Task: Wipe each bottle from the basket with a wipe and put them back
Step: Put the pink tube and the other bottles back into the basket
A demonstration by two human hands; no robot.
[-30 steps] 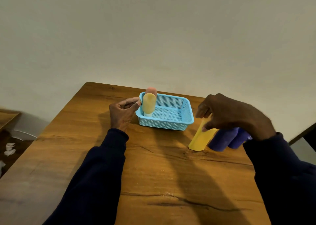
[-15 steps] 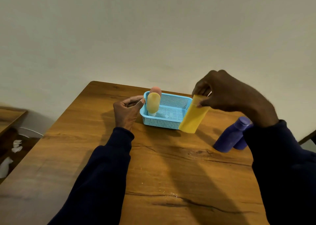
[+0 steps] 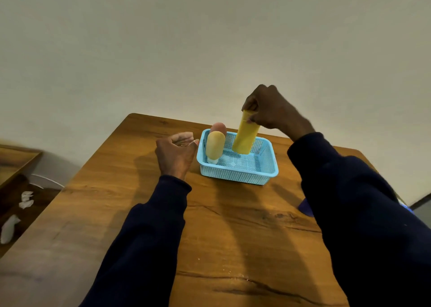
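Note:
A light blue mesh basket (image 3: 240, 175) sits on the wooden table (image 3: 219, 232). My right hand (image 3: 271, 108) pinches the top of a tall yellow bottle (image 3: 245, 135) and holds it upright over the basket's back half, its base just inside the rim. A rounded pale-yellow bottle (image 3: 215, 146) stands in the basket's left corner, with a pinkish bottle (image 3: 218, 127) right behind it. My left hand (image 3: 176, 154) rests curled beside the basket's left rim, thumb touching the rim. A purple bottle (image 3: 305, 208) peeks out from under my right sleeve.
A plain wall rises behind the table's far edge. To the left the table drops off to a dark floor with white crumpled wipes (image 3: 25, 199) and a low wooden surface (image 3: 16, 159).
My right hand lifted the tall yellow bottle off the table at the right and carried it left and up over the basket. The left hand stayed at the basket's rim.

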